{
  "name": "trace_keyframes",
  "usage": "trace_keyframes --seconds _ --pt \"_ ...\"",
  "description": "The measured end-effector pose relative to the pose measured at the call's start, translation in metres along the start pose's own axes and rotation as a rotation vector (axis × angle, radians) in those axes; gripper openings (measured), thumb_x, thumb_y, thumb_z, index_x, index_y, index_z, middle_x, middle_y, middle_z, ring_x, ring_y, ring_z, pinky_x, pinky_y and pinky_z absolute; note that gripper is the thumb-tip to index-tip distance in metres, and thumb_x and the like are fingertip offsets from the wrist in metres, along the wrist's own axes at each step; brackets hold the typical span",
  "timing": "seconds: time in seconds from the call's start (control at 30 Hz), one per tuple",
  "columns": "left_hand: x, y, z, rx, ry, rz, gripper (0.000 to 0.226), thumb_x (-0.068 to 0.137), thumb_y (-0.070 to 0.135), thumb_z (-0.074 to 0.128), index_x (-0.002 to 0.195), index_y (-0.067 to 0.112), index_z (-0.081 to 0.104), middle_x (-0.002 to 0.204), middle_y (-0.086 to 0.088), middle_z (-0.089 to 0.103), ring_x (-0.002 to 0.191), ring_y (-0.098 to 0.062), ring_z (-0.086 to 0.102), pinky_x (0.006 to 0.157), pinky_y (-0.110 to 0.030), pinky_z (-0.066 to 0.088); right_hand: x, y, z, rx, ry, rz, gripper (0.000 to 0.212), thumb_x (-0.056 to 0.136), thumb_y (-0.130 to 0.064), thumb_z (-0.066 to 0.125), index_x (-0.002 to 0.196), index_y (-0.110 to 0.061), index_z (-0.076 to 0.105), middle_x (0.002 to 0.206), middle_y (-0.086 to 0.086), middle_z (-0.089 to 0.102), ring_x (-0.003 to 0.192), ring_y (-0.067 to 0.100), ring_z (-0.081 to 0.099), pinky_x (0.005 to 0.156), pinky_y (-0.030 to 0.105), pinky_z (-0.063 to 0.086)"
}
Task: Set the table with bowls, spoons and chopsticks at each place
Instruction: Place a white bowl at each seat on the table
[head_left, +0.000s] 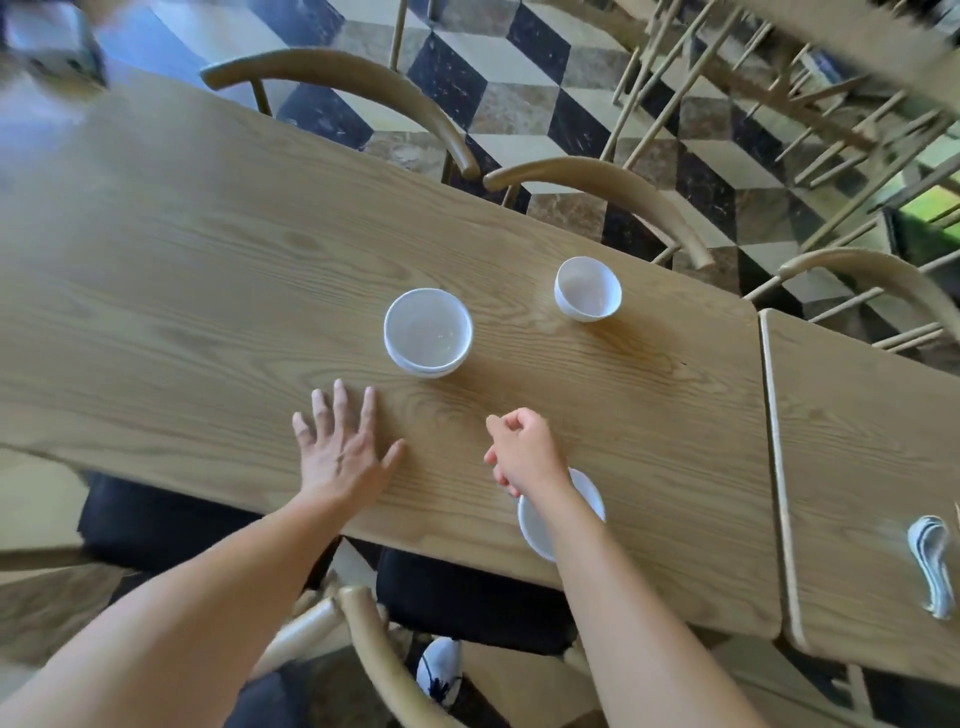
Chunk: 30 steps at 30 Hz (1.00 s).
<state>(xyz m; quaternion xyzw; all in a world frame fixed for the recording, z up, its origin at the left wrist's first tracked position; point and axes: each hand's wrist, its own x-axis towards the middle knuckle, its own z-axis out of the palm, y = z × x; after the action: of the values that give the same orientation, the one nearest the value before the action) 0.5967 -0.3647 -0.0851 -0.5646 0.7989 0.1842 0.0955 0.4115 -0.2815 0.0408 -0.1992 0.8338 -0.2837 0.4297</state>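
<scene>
Long pale wooden table (208, 249) seen from above, with curved-back wooden chairs (597, 192) along its far side and a black, cream and brown patterned tile floor beyond. Near the middle stands a stack of white bowls (428, 332); a single white bowl (587, 288) sits apart from it at a far-side place. A third white bowl (589, 499) lies close to the table's near edge, partly hidden beneath the person's right wrist. The left hand (343, 447) is spread with straight fingers, flat on or just over the wood, short of the stack and holding nothing. The right hand (524, 452) hovers with fingers curled inward, nothing visible in them. A pile of white spoons (932, 566) rests on an adjoining table (857, 415) to the right, well apart from every bowl; no chopsticks can be clearly made out. The likeliest mishap is the near bowl: the right forearm passes directly above it, and a low sweep could catch its rim and knock it off the edge. Lifting one bowl from the stack one-handed might also drag the others.
</scene>
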Motion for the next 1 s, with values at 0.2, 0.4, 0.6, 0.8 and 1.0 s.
trace_keyframes --seconds 0.2,0.4,0.6,0.8,1.0 --pt "0.032 -0.089 -0.027 0.094 -0.003 0.271 0.085 0.092 0.072 0.021 0.160 0.028 -0.001 0.168 -0.010 -0.010 0.152 -0.037 -0.015 0.120 -0.060 -0.005 0.020 -0.044 0.064 0.169 0.172 0.065 0.020 0.089 -0.035 0.053 0.092 -0.016 0.045 0.061 0.006 0.063 0.032 0.014 0.043 0.032 0.019 0.028" --pt "0.060 -0.169 -0.044 0.144 0.069 0.287 0.086 0.087 0.079 0.009 0.160 0.033 0.002 0.168 -0.011 -0.003 0.152 -0.038 -0.012 0.119 -0.061 -0.007 0.045 -0.068 0.101 0.273 0.326 0.103 0.027 0.094 -0.029 0.051 0.111 -0.014 0.035 0.066 0.012 0.057 0.026 0.011 0.040 0.029 0.018 0.027" --pt "0.067 -0.195 -0.039 0.122 0.187 0.285 0.077 0.092 0.073 0.021 0.158 0.034 0.020 0.167 -0.008 0.016 0.154 -0.034 0.007 0.118 -0.063 0.004 0.063 -0.075 0.109 0.167 0.423 0.112 0.022 0.096 -0.022 0.047 0.112 -0.009 0.038 0.068 0.014 0.061 0.033 0.016 0.041 0.030 0.017 0.026" --pt "0.067 -0.197 -0.036 0.114 0.222 0.293 0.077 0.092 0.073 0.026 0.158 0.034 0.021 0.167 -0.008 0.015 0.154 -0.034 0.007 0.119 -0.061 0.004 0.077 -0.068 0.101 0.063 0.402 0.104 0.014 0.096 -0.021 0.047 0.107 -0.017 0.039 0.082 0.016 0.068 0.032 0.011 0.045 0.029 0.014 0.027" --pt "0.069 -0.197 -0.035 0.106 0.249 0.290 0.078 0.090 0.073 0.030 0.157 0.034 0.026 0.166 -0.007 0.019 0.153 -0.034 0.011 0.119 -0.060 0.005 0.088 -0.067 0.095 -0.056 0.389 0.039 0.014 0.088 -0.012 0.042 0.098 -0.020 0.038 0.101 0.020 0.065 0.086 0.038 0.066 0.065 0.041 0.048"
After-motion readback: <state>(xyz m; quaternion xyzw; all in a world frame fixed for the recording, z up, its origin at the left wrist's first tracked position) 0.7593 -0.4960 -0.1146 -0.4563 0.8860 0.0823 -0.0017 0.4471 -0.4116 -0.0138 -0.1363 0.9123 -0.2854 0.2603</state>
